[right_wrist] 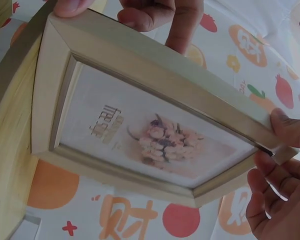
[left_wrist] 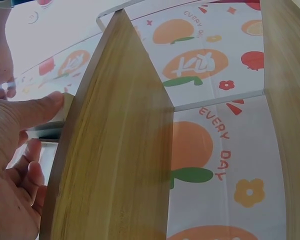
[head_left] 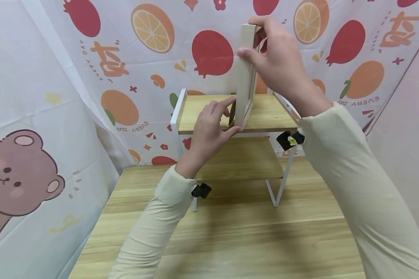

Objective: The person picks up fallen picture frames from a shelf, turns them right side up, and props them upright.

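A pale wooden picture frame (head_left: 243,89) stands upright at the front of the shelf's top board (head_left: 270,112), nearly edge-on to the head view. My right hand (head_left: 279,58) grips its upper corner, thumb on the near side. Low on the frame, my left hand (head_left: 211,128) pinches the edge, the thumb (left_wrist: 42,111) pressing near the bottom corner. A dark piece (head_left: 232,112) shows behind the frame by the left fingers. Seen from the right wrist, the picture (right_wrist: 162,135) has pink flowers and lettering under a clear front.
The two-tier shelf has white metal legs (head_left: 283,186) and a lower wooden board (head_left: 241,159). It stands on a wood-grain table (head_left: 258,240). Behind hangs a fruit-patterned cloth (head_left: 181,58); a bear-printed cloth (head_left: 21,170) hangs on the left.
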Tool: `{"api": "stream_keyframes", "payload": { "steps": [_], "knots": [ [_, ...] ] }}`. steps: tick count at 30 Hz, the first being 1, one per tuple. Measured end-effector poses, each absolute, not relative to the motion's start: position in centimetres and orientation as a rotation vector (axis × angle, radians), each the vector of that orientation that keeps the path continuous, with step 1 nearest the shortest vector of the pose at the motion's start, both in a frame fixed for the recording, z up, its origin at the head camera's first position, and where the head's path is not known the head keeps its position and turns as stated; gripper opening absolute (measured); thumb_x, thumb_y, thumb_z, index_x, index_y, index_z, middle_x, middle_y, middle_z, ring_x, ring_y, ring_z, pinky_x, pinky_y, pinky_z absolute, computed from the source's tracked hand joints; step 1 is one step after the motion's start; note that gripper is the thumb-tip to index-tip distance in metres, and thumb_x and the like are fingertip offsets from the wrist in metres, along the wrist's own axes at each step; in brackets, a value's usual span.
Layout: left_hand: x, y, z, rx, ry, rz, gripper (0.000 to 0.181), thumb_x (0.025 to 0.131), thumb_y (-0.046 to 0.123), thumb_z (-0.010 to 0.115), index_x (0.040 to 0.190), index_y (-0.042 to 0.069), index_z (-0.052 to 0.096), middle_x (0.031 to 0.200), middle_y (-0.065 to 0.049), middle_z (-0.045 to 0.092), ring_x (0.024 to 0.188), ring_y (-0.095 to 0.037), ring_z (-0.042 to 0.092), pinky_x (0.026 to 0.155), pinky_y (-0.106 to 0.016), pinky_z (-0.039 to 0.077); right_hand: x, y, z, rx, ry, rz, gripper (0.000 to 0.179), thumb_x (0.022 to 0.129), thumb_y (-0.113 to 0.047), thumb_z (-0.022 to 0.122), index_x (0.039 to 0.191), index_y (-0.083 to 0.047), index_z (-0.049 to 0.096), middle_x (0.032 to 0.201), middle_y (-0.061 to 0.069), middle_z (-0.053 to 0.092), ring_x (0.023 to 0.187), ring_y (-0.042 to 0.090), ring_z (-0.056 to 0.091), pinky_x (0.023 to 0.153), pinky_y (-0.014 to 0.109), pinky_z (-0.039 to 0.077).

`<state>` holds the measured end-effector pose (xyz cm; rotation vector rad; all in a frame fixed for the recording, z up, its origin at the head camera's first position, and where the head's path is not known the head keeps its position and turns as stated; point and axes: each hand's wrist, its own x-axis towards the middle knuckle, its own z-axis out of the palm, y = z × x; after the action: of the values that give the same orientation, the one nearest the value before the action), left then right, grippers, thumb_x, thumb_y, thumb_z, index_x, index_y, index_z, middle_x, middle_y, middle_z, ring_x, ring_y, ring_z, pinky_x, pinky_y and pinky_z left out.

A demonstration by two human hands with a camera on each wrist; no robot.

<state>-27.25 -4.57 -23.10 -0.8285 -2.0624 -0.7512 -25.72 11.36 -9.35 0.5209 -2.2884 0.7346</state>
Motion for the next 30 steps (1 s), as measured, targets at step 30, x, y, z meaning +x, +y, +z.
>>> {"api": "stream_keyframes", "payload": {
  "steps": [30],
  "knots": [
    [-27.5,-2.8,-23.0,-0.709,-2.131,-0.682,0.068,0.076,0.031,0.082,0.135,0.016,0.053,0.093,-0.007,0.059,0.083,-0.025,0.049,0.073,-0.035,0.041,-26.3,13.0,-9.7,0.53,-2.352,0.759,0.059,0.093,-0.035,0.062,0.145,-0.022,0.037,0.099,-0.001,0.051,0.086,0.011,0.046,0.075,0.02,0.039]
  ]
}}
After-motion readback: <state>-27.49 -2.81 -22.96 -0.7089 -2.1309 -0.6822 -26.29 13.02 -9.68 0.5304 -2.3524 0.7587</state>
